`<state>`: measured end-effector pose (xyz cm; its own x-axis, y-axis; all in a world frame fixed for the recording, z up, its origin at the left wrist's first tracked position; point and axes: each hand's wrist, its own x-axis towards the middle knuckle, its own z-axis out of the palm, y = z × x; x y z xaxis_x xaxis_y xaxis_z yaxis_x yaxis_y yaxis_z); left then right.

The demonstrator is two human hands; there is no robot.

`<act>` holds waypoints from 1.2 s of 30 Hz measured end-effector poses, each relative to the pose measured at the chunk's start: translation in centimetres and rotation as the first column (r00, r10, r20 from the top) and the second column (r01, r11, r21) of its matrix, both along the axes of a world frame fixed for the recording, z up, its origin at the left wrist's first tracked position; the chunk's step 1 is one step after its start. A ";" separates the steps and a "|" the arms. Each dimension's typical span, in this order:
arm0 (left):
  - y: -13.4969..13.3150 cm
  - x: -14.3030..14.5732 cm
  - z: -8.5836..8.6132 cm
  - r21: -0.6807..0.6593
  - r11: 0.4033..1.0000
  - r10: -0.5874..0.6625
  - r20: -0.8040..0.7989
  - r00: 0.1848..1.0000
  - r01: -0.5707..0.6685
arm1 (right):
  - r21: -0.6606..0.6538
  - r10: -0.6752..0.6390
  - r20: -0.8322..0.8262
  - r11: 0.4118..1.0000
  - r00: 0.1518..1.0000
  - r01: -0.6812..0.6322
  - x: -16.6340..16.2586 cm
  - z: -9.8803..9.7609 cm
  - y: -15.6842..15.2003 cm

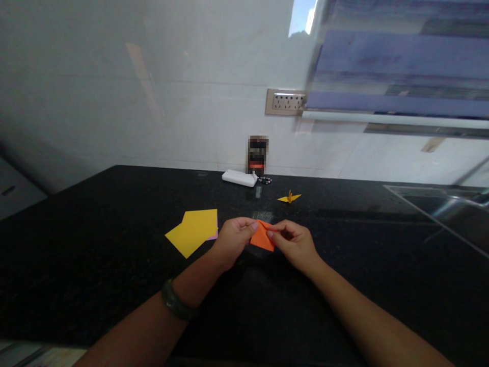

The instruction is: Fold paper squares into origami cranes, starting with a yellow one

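Note:
Between my two hands is a small folded piece of orange origami paper (pixel 263 239), held just above the dark countertop. My left hand (pixel 234 239) pinches its upper left edge between thumb and fingers. On the other side, my right hand (pixel 295 243) grips the right edge, thumb and fingertips closed on the paper. Fingers cover part of the folds along the top. Left of my left hand lie yellow paper sheets (pixel 196 229), overlapping at angles, with a pink edge peeking out beneath. A finished yellow paper crane (pixel 290 198) stands beyond my right hand.
At the back, a white power bank (pixel 240 178) with a beaded strap (pixel 265 180) lies by a blurred upright object (pixel 257 154) against the wall. A sink (pixel 451 209) is set into the countertop (pixel 114 265) at right. A wall socket (pixel 286 102) is above.

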<state>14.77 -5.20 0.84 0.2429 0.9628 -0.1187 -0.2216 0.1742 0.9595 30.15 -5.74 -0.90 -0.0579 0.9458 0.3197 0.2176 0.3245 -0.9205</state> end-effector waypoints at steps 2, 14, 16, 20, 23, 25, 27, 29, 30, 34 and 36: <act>0.1 0.0 0.0 0.037 0.999 0.017 -0.045 0.999 -0.015 | 0.048 0.020 0.029 0.999 0.999 -0.022 0.1 0.1 -0.1; 0.3 -0.2 -0.3 0.102 0.995 0.030 -0.123 0.992 -0.017 | 0.410 0.109 0.324 0.879 0.940 -0.244 1.0 0.5 0.1; 0.3 -0.2 -0.4 0.095 0.995 0.028 -0.117 0.993 -0.017 | 0.442 0.104 0.392 0.850 0.914 -0.286 1.1 0.4 0.2; 0.3 -0.1 -0.6 0.080 0.997 0.019 -0.115 0.993 -0.009 | 0.439 0.080 0.533 0.825 0.842 -0.356 1.4 0.5 0.2; 0.3 -0.1 -0.6 0.043 0.999 0.017 -0.101 0.995 -0.013 | 0.397 0.092 0.608 0.825 0.789 -0.402 1.5 0.7 0.2; 0.3 0.0 -0.6 0.016 1.000 0.018 -0.092 0.996 -0.016 | 0.378 0.108 0.622 0.826 0.775 -0.419 1.6 0.8 0.2; 0.3 0.0 -0.5 -0.010 1.000 0.013 -0.084 0.996 -0.014 | 0.370 0.118 0.626 0.825 0.771 -0.427 1.6 0.9 0.3; 0.2 0.1 -0.4 -0.037 0.999 0.004 -0.074 0.997 -0.007 | 0.364 0.123 0.637 0.822 0.761 -0.438 1.7 0.9 0.3; 0.2 0.1 -0.4 -0.051 0.999 0.000 -0.065 0.998 -0.004 | 0.360 0.123 0.646 0.820 0.753 -0.444 1.7 0.9 0.3; 0.1 0.2 -0.1 -0.098 0.995 -0.025 -0.026 0.999 0.023 | 0.333 0.126 0.680 0.824 0.722 -0.458 1.7 1.2 0.2; 0.0 0.2 0.0 -0.112 0.993 -0.036 -0.014 0.999 0.034 | 0.317 0.128 0.695 0.829 0.708 -0.461 1.7 1.3 0.1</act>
<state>14.97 -5.15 0.84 0.2737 0.9341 -0.2292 -0.1984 0.2880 0.9369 31.85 -5.61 0.39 -0.6483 0.6021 0.4660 0.4966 0.7984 -0.3406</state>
